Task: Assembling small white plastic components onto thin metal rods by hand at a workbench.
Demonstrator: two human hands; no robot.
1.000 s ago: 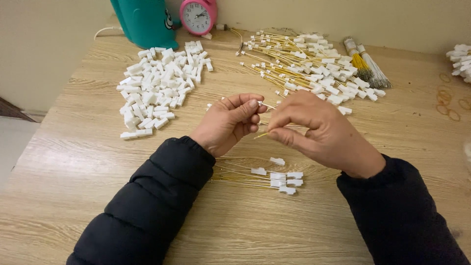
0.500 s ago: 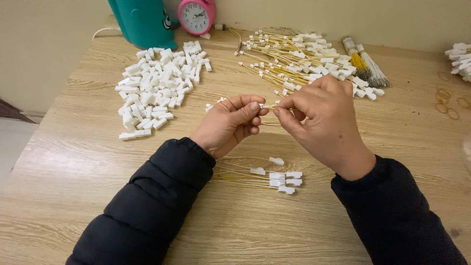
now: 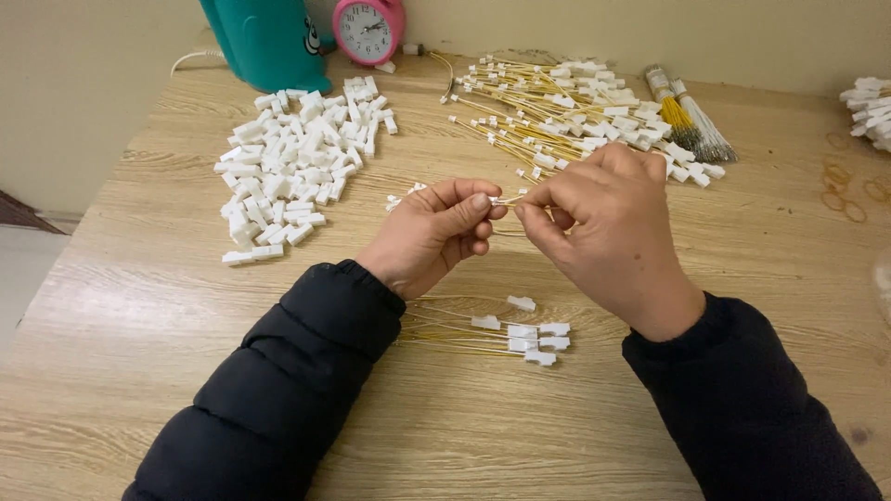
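A small white connector (image 3: 502,199) is pinched between the thumb and forefinger of the left hand (image 3: 432,234), at the middle of the scene and raised above the table (image 3: 139,306). The fingertips of the right hand (image 3: 603,227) are brought together against the same small piece from the right, so that both hands are closed on it and meet tip to tip. Whether a wire is also gripped there cannot be told, as the spot is mostly covered by the fingers. Both forearms are covered by black padded sleeves (image 3: 278,408).

Just near of the hands, between the two sleeves, a small bunch of yellow wires with white connectors (image 3: 506,334) is laid flat on the wood, the connector ends pointing right. A few loose white pieces (image 3: 401,198) are seen just left of the left hand's fingers.

To the far left, a broad heap of loose white plastic housings (image 3: 292,167) is spread on the table. To the far right of it, a larger pile of yellow wires with white ends (image 3: 566,102) is fanned out, with tied bundles of yellow and white wires (image 3: 691,116) beside it. At the far edge a teal container (image 3: 264,42) and a pink round clock (image 3: 368,30) are stood. Rubber bands (image 3: 849,186) are scattered at the right, and more white parts (image 3: 868,107) are heaped at the far right edge.
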